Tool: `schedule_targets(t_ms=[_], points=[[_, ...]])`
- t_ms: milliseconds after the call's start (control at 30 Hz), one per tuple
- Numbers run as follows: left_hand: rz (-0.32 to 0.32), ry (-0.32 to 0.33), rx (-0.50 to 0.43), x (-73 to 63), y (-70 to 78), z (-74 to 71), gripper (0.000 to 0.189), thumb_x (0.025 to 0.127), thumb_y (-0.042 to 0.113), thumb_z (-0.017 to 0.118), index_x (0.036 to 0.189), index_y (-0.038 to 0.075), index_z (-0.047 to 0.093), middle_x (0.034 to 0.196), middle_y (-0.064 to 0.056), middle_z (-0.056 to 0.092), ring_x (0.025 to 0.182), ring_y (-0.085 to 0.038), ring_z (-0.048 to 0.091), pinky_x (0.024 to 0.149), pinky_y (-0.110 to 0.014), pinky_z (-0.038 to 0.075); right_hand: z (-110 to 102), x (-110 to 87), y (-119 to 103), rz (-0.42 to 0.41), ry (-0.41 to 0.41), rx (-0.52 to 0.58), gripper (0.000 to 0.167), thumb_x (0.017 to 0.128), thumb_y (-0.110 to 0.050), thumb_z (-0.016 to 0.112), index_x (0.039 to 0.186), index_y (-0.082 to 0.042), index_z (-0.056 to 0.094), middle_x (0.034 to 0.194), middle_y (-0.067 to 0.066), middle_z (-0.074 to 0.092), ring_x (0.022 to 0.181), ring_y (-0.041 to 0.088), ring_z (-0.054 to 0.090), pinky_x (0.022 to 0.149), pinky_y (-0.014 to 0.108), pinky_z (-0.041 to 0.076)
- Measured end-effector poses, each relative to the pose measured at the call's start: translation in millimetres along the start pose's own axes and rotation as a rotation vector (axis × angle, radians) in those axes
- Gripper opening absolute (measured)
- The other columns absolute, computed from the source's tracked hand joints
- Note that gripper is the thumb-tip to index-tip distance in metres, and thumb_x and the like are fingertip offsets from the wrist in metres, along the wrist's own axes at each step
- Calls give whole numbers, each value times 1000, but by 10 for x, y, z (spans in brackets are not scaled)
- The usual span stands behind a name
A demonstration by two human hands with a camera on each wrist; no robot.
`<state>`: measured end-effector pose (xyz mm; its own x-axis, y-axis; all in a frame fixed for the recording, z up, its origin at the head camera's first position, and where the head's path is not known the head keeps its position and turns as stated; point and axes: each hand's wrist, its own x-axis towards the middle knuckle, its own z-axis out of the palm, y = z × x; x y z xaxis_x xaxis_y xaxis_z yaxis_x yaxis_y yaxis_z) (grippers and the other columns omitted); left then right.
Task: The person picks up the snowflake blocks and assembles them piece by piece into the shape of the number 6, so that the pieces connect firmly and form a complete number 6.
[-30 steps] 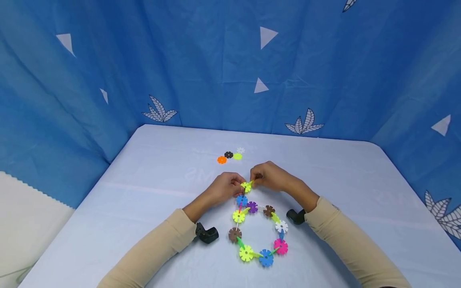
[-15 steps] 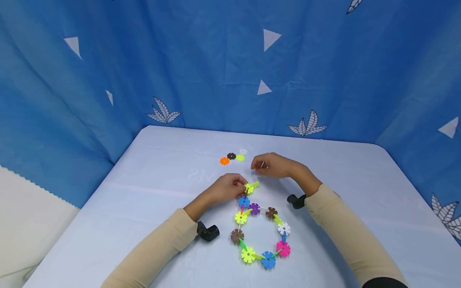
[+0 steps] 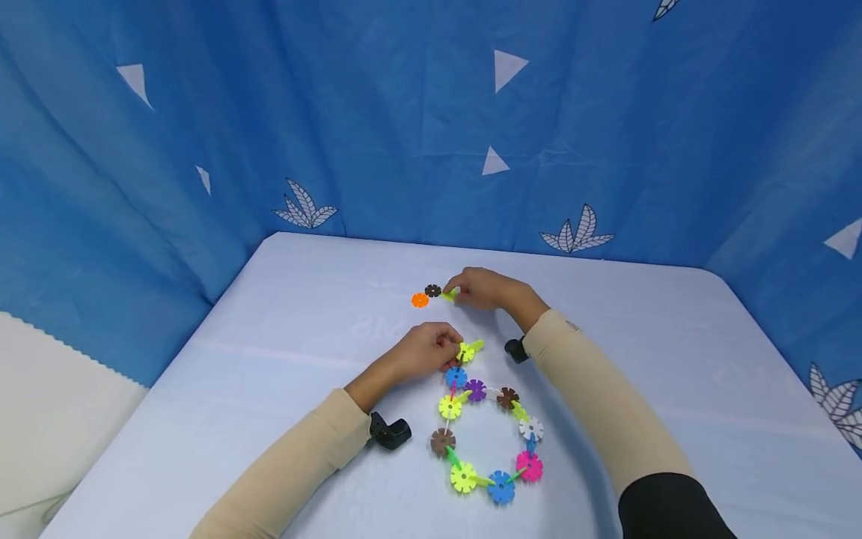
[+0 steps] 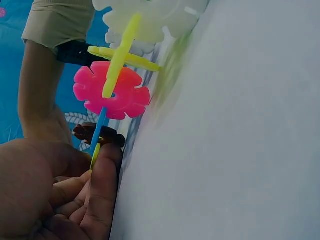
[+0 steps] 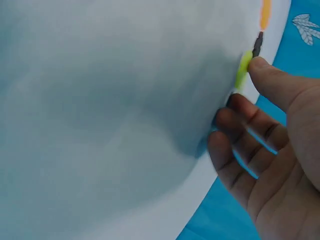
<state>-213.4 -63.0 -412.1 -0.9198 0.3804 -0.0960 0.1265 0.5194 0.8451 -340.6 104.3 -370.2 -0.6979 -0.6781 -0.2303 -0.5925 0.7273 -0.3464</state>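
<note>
My left hand [image 3: 426,348] pinches a yellow-green notched plastic disc [image 3: 466,352] at the top end of a linked chain. Below it, several coloured discs slotted together form a ring, with a blue disc [image 3: 501,487] at the bottom. In the left wrist view a pink disc [image 4: 114,90] stands above the pinching fingertips. My right hand [image 3: 483,288] reaches down at the loose discs at the back. Its thumb is right at a loose yellow-green disc [image 5: 243,71], with the fingers loosely bent and apart from the thumb. The loose white disc is mostly hidden by this hand.
An orange disc [image 3: 420,300] and a black disc [image 3: 433,290] lie left of my right fingertips on the white table [image 3: 303,299]. A blue patterned curtain [image 3: 417,112] hangs behind the table's far edge. Black wrist cameras are strapped at both wrists.
My right hand has left the disc at the chain's end and moved away to the loose discs at the back. My left hand keeps its pinch, nearly still.
</note>
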Motion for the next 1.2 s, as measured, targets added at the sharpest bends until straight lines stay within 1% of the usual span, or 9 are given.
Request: schedule_targets(t_ms=[167, 300, 433, 533, 700, 900, 967, 1100, 1200], points=[[-6, 5, 16, 9, 15, 13, 13, 100, 14, 61, 107, 7, 70, 75, 0, 67, 66, -15, 65, 69, -30, 52, 27, -116, 53, -7, 31, -12, 20, 98, -12, 69, 118, -13, 72, 103, 6, 60, 94, 22, 54, 87, 36, 49], [-11, 12, 40, 7, 23, 21, 13, 100, 15, 62, 106, 9, 70, 74, 1, 67, 66, -14, 64, 69, -31, 51, 75, -313, 133, -58, 87, -19, 10, 95, -5, 71, 105, -8, 72, 99, 7, 60, 91, 21, 55, 85, 37, 50], [-6, 15, 51, 1, 22, 33, 12, 100, 16, 62, 105, 9, 71, 74, 1, 66, 66, -14, 63, 68, -31, 50, 141, -525, 225, -93, 155, -31, 8, 91, 1, 73, 93, -7, 72, 95, 5, 61, 88, 20, 57, 83, 38, 51], [-5, 21, 61, -3, 9, 42, 12, 99, 17, 63, 105, 10, 71, 75, 1, 66, 66, -14, 62, 66, -30, 49, 191, -659, 271, -79, 164, -1, 11, 89, 2, 75, 89, -8, 71, 93, 3, 61, 86, 20, 56, 81, 38, 52], [-9, 38, 86, -9, -26, 44, 12, 98, 18, 63, 104, 12, 72, 76, 2, 64, 68, -14, 58, 66, -30, 47, 269, -830, 307, 10, 119, 197, 19, 86, 0, 79, 96, -9, 66, 96, 3, 63, 90, 22, 56, 83, 37, 52], [-19, 38, 74, -31, -11, 24, 13, 99, 17, 63, 106, 11, 72, 78, 1, 64, 69, -14, 59, 66, -30, 48, 388, -998, 358, 15, 159, 517, 19, 86, 2, 78, 97, -5, 65, 94, 8, 63, 90, 26, 56, 80, 37, 51], [-23, 38, 65, -32, 0, 18, 13, 99, 16, 64, 106, 10, 72, 78, 1, 64, 68, -15, 58, 65, -30, 48, 406, -1014, 345, 79, 168, 621, 16, 88, 1, 76, 98, -4, 65, 93, 10, 63, 89, 26, 56, 78, 34, 52], [-20, 34, 52, -21, 9, 15, 12, 98, 16, 64, 105, 10, 72, 78, 0, 63, 68, -15, 57, 65, -29, 47, 421, -987, 299, 252, 155, 830, 10, 93, -4, 72, 99, -4, 64, 93, 12, 65, 82, 23, 60, 74, 29, 56], [-12, 29, 53, -16, 7, 23, 12, 98, 16, 64, 105, 10, 72, 77, 1, 63, 69, -14, 57, 66, -29, 46, 426, -977, 278, 314, 126, 934, 7, 95, -5, 71, 96, -5, 64, 94, 13, 68, 77, 22, 63, 74, 30, 57]])
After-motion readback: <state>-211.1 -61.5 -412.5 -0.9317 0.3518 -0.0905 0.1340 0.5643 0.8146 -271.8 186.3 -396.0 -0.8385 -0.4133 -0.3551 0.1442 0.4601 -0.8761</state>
